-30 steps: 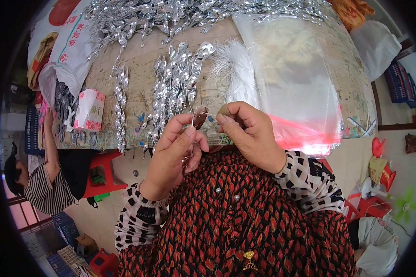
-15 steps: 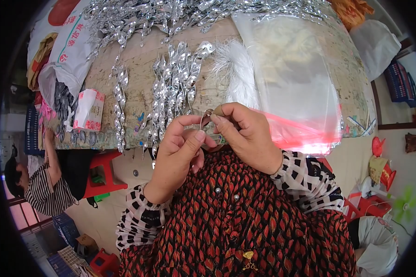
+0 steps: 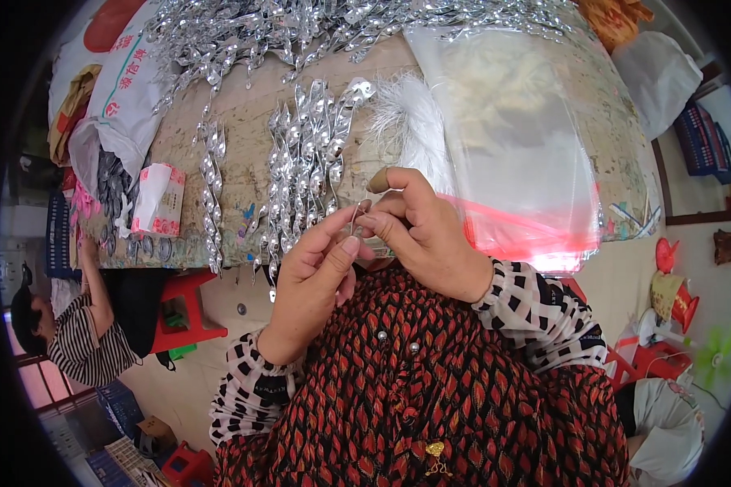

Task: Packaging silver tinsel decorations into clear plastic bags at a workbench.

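My left hand (image 3: 310,276) pinches a thin, shiny curved strand (image 3: 353,219) between thumb and forefinger, above the table's near edge. My right hand (image 3: 434,243) meets it there, its thumb pressed on the same strand, while its forefinger is raised and shows a brownish tip. What the strand is made of is too small to tell. Just beyond my hands lies a bundle of twisted silver foil spirals (image 3: 300,162), with a separate silver spiral (image 3: 211,191) to its left. A hank of white thread (image 3: 421,134) lies beyond my right hand.
Clear plastic bags with red edges (image 3: 520,146) lie on the worn table (image 3: 244,122) at right. A large pile of silver spirals (image 3: 300,32) covers the far side. At left are a tissue box (image 3: 161,199), a white sack (image 3: 126,89) and a co-worker in stripes (image 3: 89,341).
My right forefinger has lifted off the strand and stretched away to the upper left. The right thumb has shifted a little left and down, closer to my left fingertips.
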The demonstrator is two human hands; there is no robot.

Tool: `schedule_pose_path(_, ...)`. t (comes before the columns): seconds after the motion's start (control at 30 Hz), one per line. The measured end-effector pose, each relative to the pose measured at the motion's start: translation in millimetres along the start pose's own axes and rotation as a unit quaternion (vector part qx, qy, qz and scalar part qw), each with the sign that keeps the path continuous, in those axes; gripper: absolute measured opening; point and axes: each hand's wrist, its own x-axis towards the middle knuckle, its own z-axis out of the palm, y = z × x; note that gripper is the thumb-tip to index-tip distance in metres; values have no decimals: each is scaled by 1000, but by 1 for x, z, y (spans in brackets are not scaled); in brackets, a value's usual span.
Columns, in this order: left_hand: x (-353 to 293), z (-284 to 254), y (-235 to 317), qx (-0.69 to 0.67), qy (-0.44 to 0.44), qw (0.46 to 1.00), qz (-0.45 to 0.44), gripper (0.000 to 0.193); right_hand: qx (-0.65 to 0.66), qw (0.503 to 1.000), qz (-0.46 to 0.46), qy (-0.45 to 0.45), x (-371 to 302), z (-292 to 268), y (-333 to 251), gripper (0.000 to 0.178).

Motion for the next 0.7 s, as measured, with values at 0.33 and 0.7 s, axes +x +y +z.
schedule_pose_path(0.33,-10,-25,0,53,90,993,56,37,-73,993,6,-96,10,-25,20,19)
schedule_pose_path(0.7,-11,-40,-2,337,101,910,218,31,-58,989,39,-129,31,-25,17,18)
